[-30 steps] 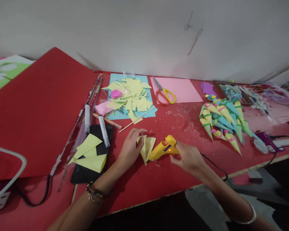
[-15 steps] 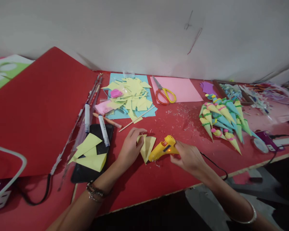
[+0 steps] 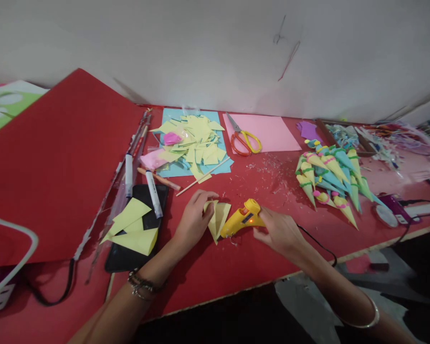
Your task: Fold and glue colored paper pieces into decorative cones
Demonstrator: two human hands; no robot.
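Observation:
In the middle of the red table, my left hand (image 3: 197, 215) pinches a folded piece of pale yellow paper (image 3: 220, 216), its point turned toward me. My right hand (image 3: 281, 234) grips a yellow hot glue gun (image 3: 241, 220) with a lit orange light. The gun's nozzle is at the lower tip of the paper; whether they touch I cannot tell. Left of my left hand, more yellow paper pieces (image 3: 134, 231) lie on a black phone-like slab (image 3: 154, 196). A heap of finished paper cones (image 3: 331, 169), yellow and blue with coloured trims, lies to the right.
Yellow paper scraps (image 3: 200, 138) cover a blue sheet (image 3: 224, 167) at the back. Scissors (image 3: 245, 141) lie on a pink sheet (image 3: 279, 131). A thin stick (image 3: 202, 177) and a marker (image 3: 154, 193) lie nearby. The gun's black cord (image 3: 318, 241) trails right, near the table's front edge.
The glue gun's nozzle has shifted slightly along the paper's lower edge, toward its tip. Both hands keep their holds.

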